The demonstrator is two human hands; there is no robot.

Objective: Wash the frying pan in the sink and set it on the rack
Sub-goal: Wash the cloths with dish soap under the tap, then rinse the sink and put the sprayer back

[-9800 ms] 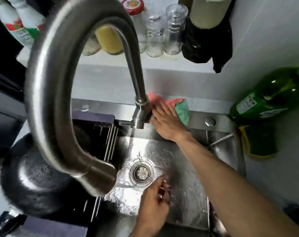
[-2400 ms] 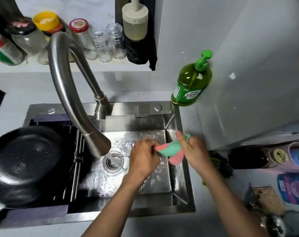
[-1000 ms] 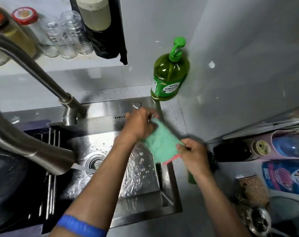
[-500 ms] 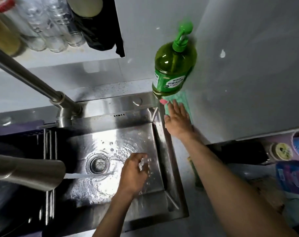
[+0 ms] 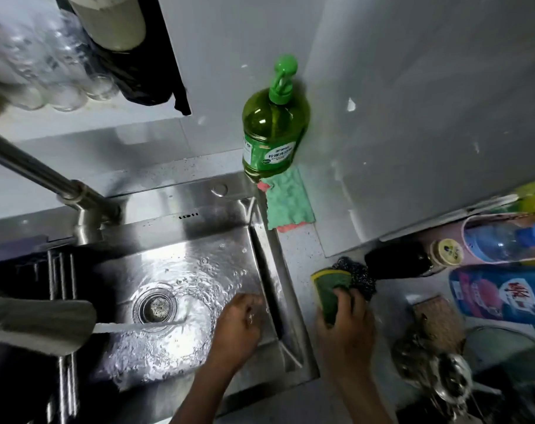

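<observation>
1. Steel sink (image 5: 260, 240) with tap water running toward drain, speckled grey counter (image 5: 300, 252) right.
2. Left hand (image 5: 235, 328) loosely curled, grasping nothing, in basin.
3. Right hand (image 5: 345, 325) clutching green-yellow sponge (image 5: 329, 289) on counter.
4. Frying pan out of view.

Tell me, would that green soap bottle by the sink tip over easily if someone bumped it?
Probably not easily. The soap bottle looks nearly full of liquid, so it is likely heavy for its size, and its body is wide. It stands in the wall corner, which would stop it falling backward. A knock on the tall pump head might still rock it, and one edge may sit on the cloth.
</observation>
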